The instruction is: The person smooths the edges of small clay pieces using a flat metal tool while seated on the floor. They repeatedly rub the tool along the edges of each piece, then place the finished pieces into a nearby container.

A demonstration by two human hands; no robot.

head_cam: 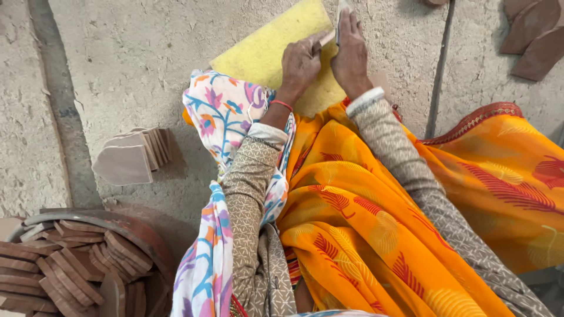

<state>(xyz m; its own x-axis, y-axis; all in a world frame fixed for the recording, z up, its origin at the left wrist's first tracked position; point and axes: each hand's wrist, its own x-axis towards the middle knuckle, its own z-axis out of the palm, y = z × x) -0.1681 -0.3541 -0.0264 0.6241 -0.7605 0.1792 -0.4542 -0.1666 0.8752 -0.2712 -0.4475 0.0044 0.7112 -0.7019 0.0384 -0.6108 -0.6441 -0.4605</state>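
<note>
both hands – left hand (299,61), right hand (351,50) – pinch thin tile (339,17) over yellow sponge (276,47) – best keep tile edge flat, pressure even.

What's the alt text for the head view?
Two hands, left hand and right hand, hold a thin flat piece over a yellow pad on a concrete floor. Stacked brown tiles and a pan of tiles sit left.
</note>
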